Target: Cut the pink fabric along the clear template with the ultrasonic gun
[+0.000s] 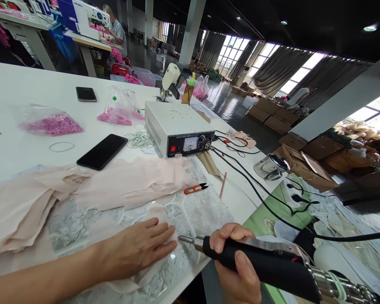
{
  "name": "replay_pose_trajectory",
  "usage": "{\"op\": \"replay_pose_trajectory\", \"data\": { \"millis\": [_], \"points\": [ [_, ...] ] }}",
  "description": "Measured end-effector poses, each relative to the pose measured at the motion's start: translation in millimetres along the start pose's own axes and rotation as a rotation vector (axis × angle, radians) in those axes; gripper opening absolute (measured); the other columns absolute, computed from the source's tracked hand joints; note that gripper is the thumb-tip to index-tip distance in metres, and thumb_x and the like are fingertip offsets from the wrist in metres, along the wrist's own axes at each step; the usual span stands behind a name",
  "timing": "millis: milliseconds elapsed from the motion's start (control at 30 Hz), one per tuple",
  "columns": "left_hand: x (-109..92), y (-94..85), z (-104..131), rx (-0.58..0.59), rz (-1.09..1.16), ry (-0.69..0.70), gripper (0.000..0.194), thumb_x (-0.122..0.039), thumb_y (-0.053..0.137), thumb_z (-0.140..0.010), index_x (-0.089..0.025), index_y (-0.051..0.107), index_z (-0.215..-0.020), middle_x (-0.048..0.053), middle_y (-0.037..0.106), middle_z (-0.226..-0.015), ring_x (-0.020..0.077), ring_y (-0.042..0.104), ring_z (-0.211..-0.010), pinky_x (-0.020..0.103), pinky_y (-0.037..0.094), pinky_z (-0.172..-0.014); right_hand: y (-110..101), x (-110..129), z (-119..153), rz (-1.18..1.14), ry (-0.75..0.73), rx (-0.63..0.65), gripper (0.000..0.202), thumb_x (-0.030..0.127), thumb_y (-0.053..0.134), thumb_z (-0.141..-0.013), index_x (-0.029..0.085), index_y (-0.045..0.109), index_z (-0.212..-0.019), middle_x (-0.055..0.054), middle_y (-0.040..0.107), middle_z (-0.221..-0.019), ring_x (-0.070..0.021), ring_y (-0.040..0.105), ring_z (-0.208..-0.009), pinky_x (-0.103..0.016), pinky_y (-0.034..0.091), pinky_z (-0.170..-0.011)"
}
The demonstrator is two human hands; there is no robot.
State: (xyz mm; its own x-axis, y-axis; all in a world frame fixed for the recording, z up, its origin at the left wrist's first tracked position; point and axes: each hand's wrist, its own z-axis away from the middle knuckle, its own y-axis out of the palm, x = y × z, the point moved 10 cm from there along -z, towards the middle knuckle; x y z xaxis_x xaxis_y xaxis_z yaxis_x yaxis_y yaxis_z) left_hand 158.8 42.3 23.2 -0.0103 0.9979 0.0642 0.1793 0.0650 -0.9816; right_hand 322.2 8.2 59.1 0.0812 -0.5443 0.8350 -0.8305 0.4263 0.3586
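Note:
My left hand (136, 247) lies flat, fingers stretched out, on a thin pale pink fabric piece (158, 213) over the grey marbled sheet (205, 207). In my right hand (237, 261) is a black handheld tool (269, 264) with a pointed metal tip, fingers wrapped round its body. The tip is close to my left fingertips, at the fabric's edge; whether it touches cannot be told. Beyond my left hand lie stacked pale pink fabric pieces (129, 181), with more fabric (22, 202) at the left. Orange thread snips (195, 188) rest right of the stack.
Behind the fabric stand a control box (180, 126) with cables, a black phone (102, 152) and bags of pink pieces (53, 122). A glass mug (270, 166) is near the right table edge. Cables cross the right side. A person (117, 31) sits at a sewing machine.

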Motion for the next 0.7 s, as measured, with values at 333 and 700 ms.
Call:
{"op": "replay_pose_trajectory", "data": {
  "millis": [333,700],
  "points": [
    [-0.3,-3.3,-1.5,-0.029,-0.009,0.009,0.041,-0.019,0.059,-0.095,-0.016,0.057,-0.135,0.013,0.065,-0.133,0.0256,0.064,-0.108,0.037,0.044,-0.092,8.9,-5.3,-3.3,0.002,-0.002,0.101,0.012,0.035,0.061,-0.090,0.023,0.059,-0.087,0.000,0.056,-0.080,-0.0140,0.059,-0.059,-0.031,0.053,-0.055],
    [-9.4,8.2,-2.5,0.070,0.082,-0.044,0.046,-0.024,0.059,-0.095,-0.015,0.053,-0.140,0.014,0.062,-0.137,0.0275,0.060,-0.119,0.039,0.047,-0.097,1.7,9.7,2.4,-0.058,0.002,0.093,0.015,0.038,0.063,-0.090,0.023,0.061,-0.094,0.000,0.056,-0.083,-0.0120,0.058,-0.059,-0.028,0.051,-0.053]
  ]
}}
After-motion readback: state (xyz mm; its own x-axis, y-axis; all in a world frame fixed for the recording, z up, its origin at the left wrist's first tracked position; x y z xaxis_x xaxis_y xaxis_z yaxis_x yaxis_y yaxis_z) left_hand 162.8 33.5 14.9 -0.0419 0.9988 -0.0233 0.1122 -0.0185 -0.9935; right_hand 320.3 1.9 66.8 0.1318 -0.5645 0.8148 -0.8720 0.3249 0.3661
